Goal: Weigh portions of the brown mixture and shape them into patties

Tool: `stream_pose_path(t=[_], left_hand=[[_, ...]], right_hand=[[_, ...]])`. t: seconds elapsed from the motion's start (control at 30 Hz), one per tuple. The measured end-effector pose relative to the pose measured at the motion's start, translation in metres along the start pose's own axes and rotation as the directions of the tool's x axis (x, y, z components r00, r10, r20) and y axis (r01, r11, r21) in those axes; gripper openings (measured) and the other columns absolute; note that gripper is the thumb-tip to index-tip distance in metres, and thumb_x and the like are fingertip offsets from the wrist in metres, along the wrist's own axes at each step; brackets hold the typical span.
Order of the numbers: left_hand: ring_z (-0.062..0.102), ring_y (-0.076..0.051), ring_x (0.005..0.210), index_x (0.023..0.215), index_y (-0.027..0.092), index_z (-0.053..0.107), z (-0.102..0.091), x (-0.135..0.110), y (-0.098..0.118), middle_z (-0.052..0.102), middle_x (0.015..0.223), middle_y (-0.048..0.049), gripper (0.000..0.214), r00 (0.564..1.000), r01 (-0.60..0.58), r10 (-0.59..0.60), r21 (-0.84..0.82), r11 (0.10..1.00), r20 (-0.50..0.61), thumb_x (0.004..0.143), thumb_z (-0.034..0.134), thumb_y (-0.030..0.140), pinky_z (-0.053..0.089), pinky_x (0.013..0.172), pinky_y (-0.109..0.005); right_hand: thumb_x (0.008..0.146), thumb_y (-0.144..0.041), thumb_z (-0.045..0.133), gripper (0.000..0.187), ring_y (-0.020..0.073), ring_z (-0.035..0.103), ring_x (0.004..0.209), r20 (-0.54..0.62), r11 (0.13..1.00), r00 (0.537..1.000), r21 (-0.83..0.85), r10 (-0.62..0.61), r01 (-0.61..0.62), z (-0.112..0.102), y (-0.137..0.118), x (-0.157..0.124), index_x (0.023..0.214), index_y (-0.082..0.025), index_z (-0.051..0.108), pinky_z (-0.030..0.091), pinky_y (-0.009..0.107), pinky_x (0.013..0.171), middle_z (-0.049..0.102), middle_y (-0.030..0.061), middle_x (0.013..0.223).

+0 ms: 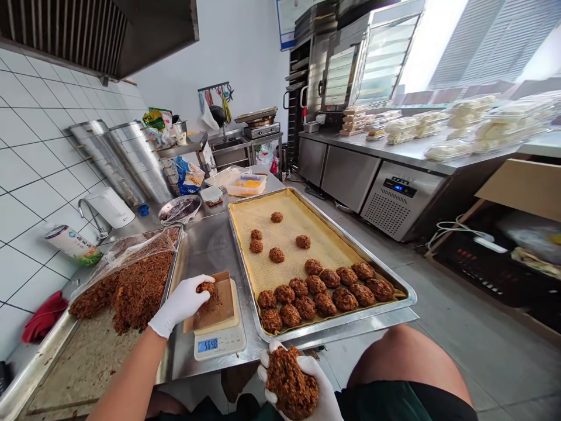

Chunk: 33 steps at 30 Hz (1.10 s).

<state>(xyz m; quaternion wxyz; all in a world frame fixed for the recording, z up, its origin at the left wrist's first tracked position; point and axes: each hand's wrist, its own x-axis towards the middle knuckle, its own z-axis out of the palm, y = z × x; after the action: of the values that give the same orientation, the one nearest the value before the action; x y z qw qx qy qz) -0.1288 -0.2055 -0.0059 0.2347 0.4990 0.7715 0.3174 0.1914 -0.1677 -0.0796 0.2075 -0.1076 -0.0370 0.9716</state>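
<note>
- Your curled left hand (184, 299) is holding a lump (206, 287) over the scale's (234, 334) far-left corner!
- Your half-open right hand (323, 383) is cupping a big clump (291, 383), presumably against crumbling.

the 2 gloves (177, 304) look matt and smooth; the larger held clump (291, 380) is rough, faintly glossy; the tray (405, 296) is shiny metal (its liner (254, 210) matt, finely textured), the scale (228, 340) smooth plastic.

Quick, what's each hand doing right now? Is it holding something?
Left hand: fingers closed around a small brown clump, at the scale.
Right hand: holding a bigger brown clump.
</note>
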Motion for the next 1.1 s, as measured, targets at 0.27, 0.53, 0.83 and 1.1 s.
stream_pose_path(t=[0.27, 0.53, 0.83, 1.1], left_hand=[[0.055, -0.012, 0.048, 0.095, 0.016, 0.067, 0.004, -0.026, 0.021, 0.071, 0.079, -0.0064, 0.05, 0.975, 0.052, -0.165, -0.566, 0.823, -0.151, 0.095, 0.039, 0.058, 0.04, 0.043, -0.025], [0.071, -0.019, 0.086, 0.111, 0.022, 0.065, 0.052, -0.086, 0.056, 0.072, 0.111, -0.0092, 0.033, 0.924, -0.01, -0.335, -0.887, 0.461, -0.185, 0.082, 0.076, 0.034, 0.055, 0.065, -0.027], [0.059, -0.014, 0.064, 0.081, 0.015, 0.067, 0.068, -0.094, 0.084, 0.064, 0.078, -0.0059, 0.043, 0.959, 0.071, -0.269, -0.995, -0.069, 0.087, 0.083, 0.072, 0.057, 0.044, 0.051, -0.023], [0.038, -0.007, 0.034, 0.067, 0.019, 0.055, 0.082, -0.09, 0.091, 0.047, 0.051, 0.0038, 0.048, 0.927, 0.089, -0.363, -0.996, -0.029, 0.094, 0.088, 0.064, 0.061, 0.022, 0.03, -0.018]], right_hand=[[0.074, -0.037, 0.069, 0.034, 0.0231, 0.063, 0.086, 0.059, 0.998, 0.998, 0.039, 0.037, -0.039, 0.002, 0.001, 0.002, 0.1, -0.015, 0.073, 0.044, 0.027, 0.062, 0.071, 0.0103, 0.094], [0.076, -0.038, 0.069, 0.031, 0.0238, 0.062, 0.088, -0.013, 0.999, 0.999, 0.006, 0.039, -0.039, 0.002, 0.003, 0.003, 0.099, -0.017, 0.07, 0.044, 0.028, 0.064, 0.069, 0.0113, 0.097], [0.074, -0.037, 0.07, 0.032, 0.0228, 0.062, 0.086, -0.011, 0.997, 0.997, 0.019, 0.071, -0.071, -0.004, 0.005, 0.007, 0.099, -0.018, 0.07, 0.044, 0.027, 0.063, 0.068, 0.01, 0.096], [0.074, -0.038, 0.071, 0.032, 0.0224, 0.063, 0.085, 0.057, 0.996, 0.995, 0.013, 0.084, -0.085, -0.011, 0.004, 0.011, 0.099, -0.018, 0.071, 0.044, 0.027, 0.061, 0.069, 0.0085, 0.092]])
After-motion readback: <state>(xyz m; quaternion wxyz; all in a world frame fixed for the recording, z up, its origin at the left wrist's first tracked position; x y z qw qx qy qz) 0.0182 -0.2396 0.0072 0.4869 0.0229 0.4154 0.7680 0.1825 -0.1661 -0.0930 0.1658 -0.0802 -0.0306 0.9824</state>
